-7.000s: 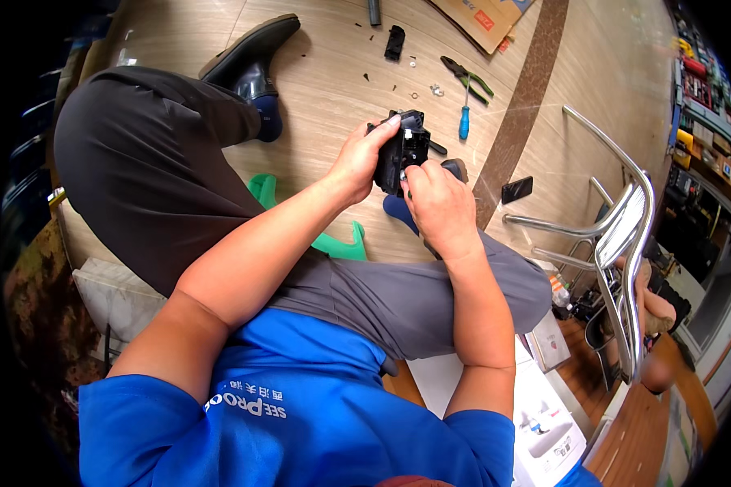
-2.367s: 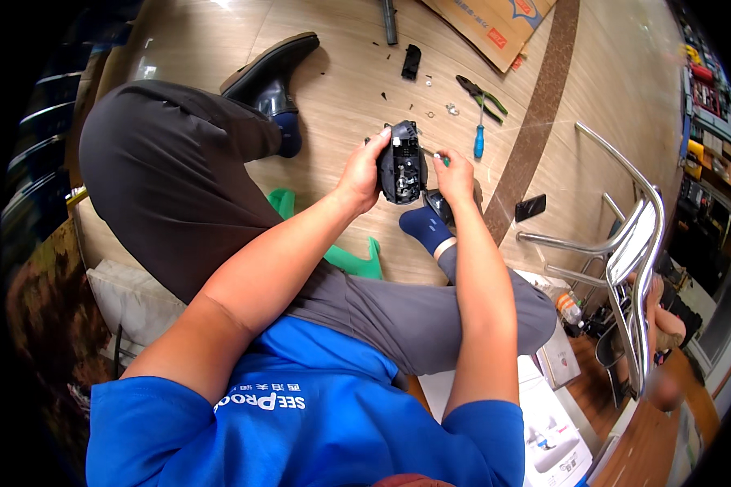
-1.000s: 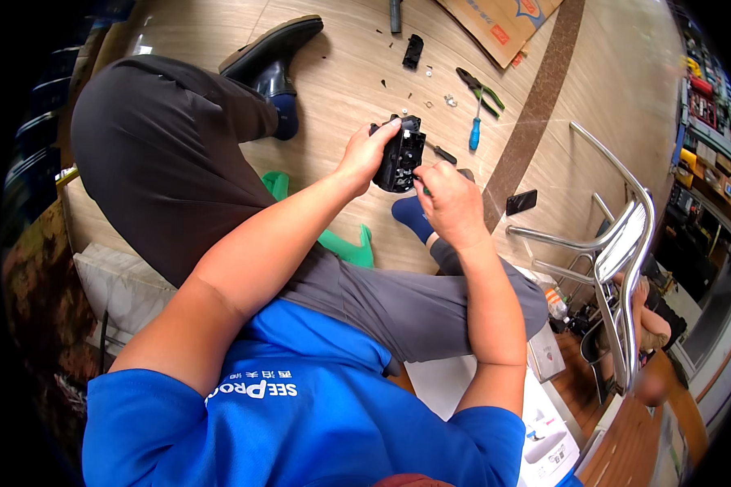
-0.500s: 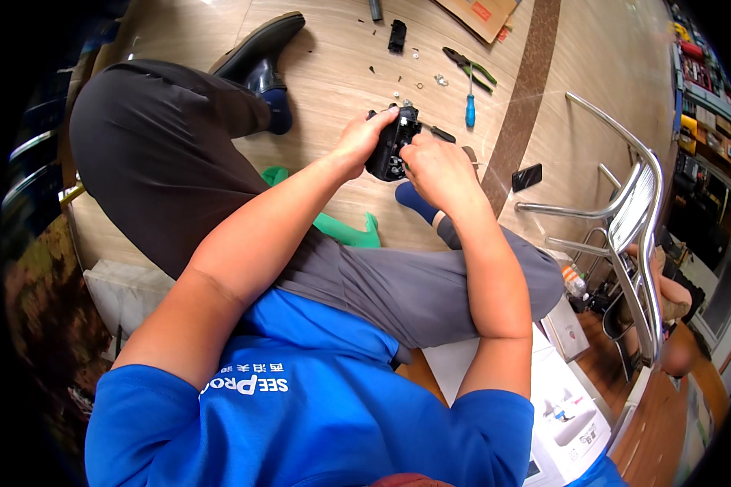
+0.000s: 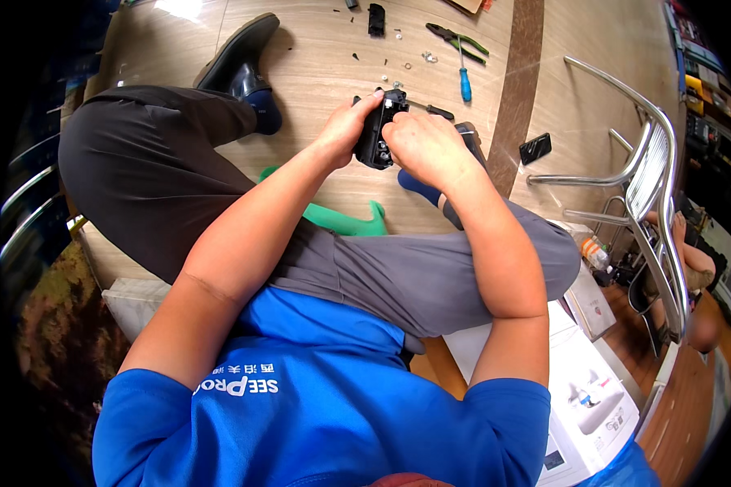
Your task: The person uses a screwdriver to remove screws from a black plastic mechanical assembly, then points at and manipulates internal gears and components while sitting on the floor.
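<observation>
My left hand is closed around the left side of an opened black plastic housing, its thumb near the top; small metal and white parts show inside. My right hand has its fingers curled at the housing's open side, covering part of it; whatever they grip is hidden. Just beyond lie a black-handled screwdriver, a blue screwdriver, green-handled pliers, a loose black cover and several small screws and bits on the floor.
A green plastic piece lies under my legs. A black phone is right of the brown floor stripe. A chrome chair stands at right, a person behind it. A printed white sheet lies beside me; cardboard is at the top.
My right hand, out beside the housing with a small green item in its fingers earlier, has moved left over the housing's open side. The housing and both hands appear higher in the picture.
</observation>
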Motion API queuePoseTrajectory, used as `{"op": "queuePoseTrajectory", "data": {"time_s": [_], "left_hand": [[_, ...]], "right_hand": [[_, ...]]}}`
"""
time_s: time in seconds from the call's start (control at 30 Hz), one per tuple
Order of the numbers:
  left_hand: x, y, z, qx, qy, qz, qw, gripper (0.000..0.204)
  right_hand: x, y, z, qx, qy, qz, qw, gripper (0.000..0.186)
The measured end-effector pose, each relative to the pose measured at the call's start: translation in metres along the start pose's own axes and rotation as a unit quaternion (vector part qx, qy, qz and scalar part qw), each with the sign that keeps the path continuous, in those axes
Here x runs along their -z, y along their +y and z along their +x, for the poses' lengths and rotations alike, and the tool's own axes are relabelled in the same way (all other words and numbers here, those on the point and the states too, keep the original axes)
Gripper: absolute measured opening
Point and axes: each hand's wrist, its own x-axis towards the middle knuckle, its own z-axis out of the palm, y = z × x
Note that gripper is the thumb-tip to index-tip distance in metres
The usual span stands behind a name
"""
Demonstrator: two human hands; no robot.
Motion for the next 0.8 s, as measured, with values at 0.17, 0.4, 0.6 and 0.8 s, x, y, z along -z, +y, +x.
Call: {"op": "queuePoseTrajectory", "data": {"time_s": [0.17,0.4,0.6,0.8], "left_hand": [[0.003,-0.003,0.001,-0.018,-0.002,0.021,1.000,0.042],[0.007,-0.003,0.007,-0.027,0.005,0.055,0.998,0.042],[-0.001,0.002,0.000,-0.033,-0.005,0.043,0.998,0.045],[0.007,-0.007,0.013,-0.066,0.040,0.067,0.995,0.051]], "right_hand": [[-0.003,-0.002,0.003,0.011,0.016,-0.027,0.999,0.010],[-0.001,-0.004,0.005,0.005,-0.004,-0.040,0.999,0.009],[-0.001,0.004,0.005,-0.013,-0.030,-0.022,0.999,0.009],[0.010,0.007,0.000,-0.020,0.018,0.028,0.999,0.009]]}}
